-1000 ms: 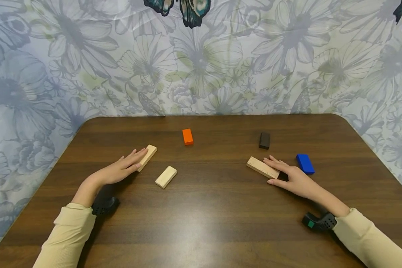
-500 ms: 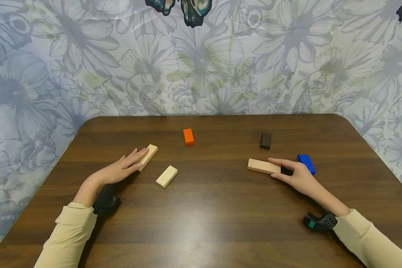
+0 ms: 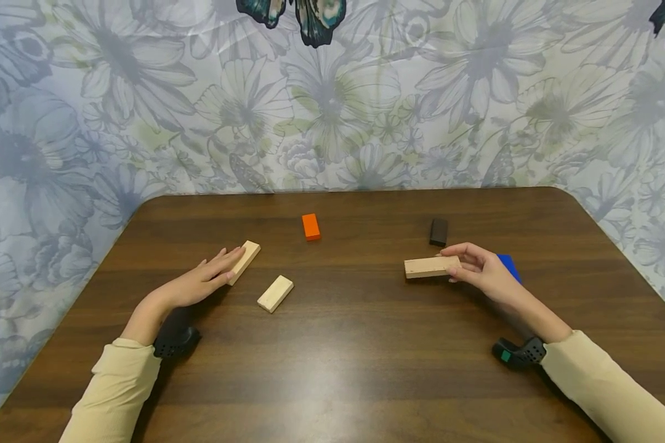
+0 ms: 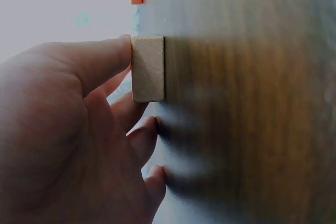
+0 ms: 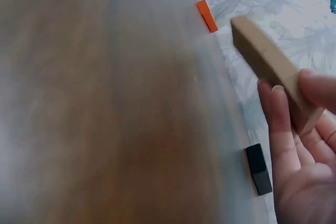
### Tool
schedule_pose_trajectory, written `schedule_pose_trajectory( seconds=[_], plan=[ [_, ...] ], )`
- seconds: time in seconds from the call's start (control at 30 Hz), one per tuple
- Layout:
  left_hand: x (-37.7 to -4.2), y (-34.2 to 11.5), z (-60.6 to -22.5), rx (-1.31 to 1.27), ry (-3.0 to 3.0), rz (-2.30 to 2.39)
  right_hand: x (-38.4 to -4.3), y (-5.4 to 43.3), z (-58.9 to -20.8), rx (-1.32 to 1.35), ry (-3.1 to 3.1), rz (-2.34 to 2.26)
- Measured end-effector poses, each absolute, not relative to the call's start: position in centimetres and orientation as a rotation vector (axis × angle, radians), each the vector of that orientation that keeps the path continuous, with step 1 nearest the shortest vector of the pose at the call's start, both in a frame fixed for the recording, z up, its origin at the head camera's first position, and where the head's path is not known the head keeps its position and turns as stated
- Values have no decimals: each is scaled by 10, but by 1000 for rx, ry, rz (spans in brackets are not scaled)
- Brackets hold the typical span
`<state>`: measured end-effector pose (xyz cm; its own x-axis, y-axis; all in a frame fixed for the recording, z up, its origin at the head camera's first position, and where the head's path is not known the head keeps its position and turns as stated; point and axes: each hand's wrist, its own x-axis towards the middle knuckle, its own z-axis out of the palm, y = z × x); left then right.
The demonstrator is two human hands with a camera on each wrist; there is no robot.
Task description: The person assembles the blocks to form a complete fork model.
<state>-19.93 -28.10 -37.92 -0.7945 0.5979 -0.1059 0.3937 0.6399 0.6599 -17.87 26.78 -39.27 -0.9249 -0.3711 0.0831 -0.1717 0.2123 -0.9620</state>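
Note:
In the head view my right hand (image 3: 484, 271) pinches a long pale wooden block (image 3: 425, 267) near its right end, between thumb and fingers. In the right wrist view this block slants upward, raised off the table. My left hand (image 3: 191, 280) rests its nearly straight fingers on another long wooden block (image 3: 247, 255), which lies on the table at the left. The left wrist view shows that block's end face (image 4: 148, 69), with the thumb at its upper edge. A shorter pale wooden block (image 3: 275, 293) lies to the right of the left hand.
An orange block (image 3: 311, 227) lies toward the back of the brown table (image 3: 332, 357). A black block (image 3: 438, 232) is behind the raised block. The right hand partly covers a blue block (image 3: 508, 267). A floral cloth (image 3: 332, 123) hangs beyond the table's far edge.
My right hand has closed round the right-hand wooden block, turned it closer to level across the view and lifted it slightly away and leftward. The left hand has stayed in place.

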Motion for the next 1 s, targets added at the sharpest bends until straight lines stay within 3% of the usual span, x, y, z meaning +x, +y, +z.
schedule_pose_trajectory(
  seconds=[0.43, 1.0],
  plan=[
    [-200, -282, -381, 789, 2543, 922, -193, 237, -379, -585, 2004, -1893],
    [-201, -280, -380, 779, 2547, 913, -222, 181, -386, -378, 1898, -1866]
  ],
)
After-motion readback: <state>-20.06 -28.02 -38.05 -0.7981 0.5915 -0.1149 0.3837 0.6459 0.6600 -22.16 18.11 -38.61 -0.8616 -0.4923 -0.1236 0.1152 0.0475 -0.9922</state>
